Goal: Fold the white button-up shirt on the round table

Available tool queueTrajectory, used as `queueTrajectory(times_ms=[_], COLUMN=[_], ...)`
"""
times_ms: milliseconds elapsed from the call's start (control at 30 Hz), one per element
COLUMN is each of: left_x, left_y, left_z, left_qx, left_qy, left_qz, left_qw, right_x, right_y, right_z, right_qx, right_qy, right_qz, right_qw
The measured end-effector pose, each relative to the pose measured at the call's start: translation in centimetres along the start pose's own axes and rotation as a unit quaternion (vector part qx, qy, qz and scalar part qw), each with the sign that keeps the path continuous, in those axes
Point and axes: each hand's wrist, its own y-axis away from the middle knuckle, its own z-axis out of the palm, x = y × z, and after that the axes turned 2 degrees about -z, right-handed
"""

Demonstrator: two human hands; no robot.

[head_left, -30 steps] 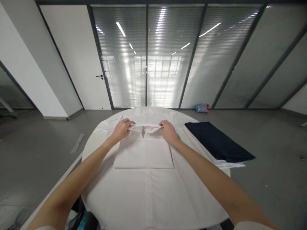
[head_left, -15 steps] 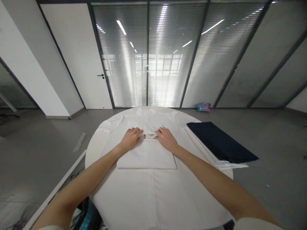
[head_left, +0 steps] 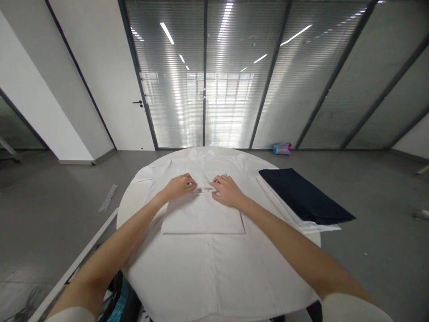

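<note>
A white buttoned shirt [head_left: 234,273] lies spread over a round table, its button strip running toward me. On top of it rests a flat white rectangular piece [head_left: 203,219] with straight, crisp edges. At its far edge is a narrow, crumpled white strip with a small dark spot [head_left: 200,190]. My left hand [head_left: 181,185] is closed at the strip's left end, thumb and fingers pinched together. My right hand [head_left: 226,190] has its fingers curled over the right end. What lies under the fingertips is mostly hidden.
To the right, a folded dark navy cloth [head_left: 301,194] lies on white folded cloth [head_left: 321,227], overhanging the edge of the white round table [head_left: 129,203]. A black and teal bag [head_left: 122,299] sits below left. A blue and red bundle [head_left: 282,148] lies by the glass wall.
My left hand has drawn slightly left and tightened into a pinch. The right hand has shifted a little left along the strip. The whole view has moved slightly.
</note>
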Motion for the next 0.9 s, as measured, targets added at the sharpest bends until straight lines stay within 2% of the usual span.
queueTrajectory(times_ms=[100, 233, 333, 433, 500, 800, 900], left_x=[0.1, 1.5, 2.8, 3.5, 3.5, 3.3, 3.1], left_y=[-1.7, -2.5, -1.7, -0.9, -0.7, -1.1, -1.0], left_z=[-0.5, 0.7, 2.3, 3.6, 4.0, 4.5, 4.8], left_qx=[0.011, 0.007, 0.033, 0.061, 0.076, 0.138, 0.136], left_qy=[-0.002, -0.040, -0.083, -0.100, -0.102, -0.100, -0.104], left_qz=[0.028, 0.081, 0.080, 0.058, 0.048, 0.025, 0.042], left_qw=[1.000, 0.996, 0.993, 0.991, 0.991, 0.985, 0.984], right_x=[0.2, 0.4, 0.1, -0.1, -0.1, -0.3, -0.6], right_y=[-0.6, -0.6, -0.3, 0.0, 0.0, -0.4, -0.7], right_z=[0.3, 1.2, 1.3, 1.2, 1.1, 2.0, 2.3], right_qx=[-0.012, 0.023, 0.053, 0.054, 0.048, 0.039, 0.036], right_qy=[-0.042, -0.035, -0.018, -0.006, 0.005, 0.038, 0.042], right_qz=[-0.028, 0.006, -0.020, -0.060, -0.061, 0.015, 0.045], right_qw=[0.999, 0.999, 0.998, 0.997, 0.997, 0.998, 0.997])
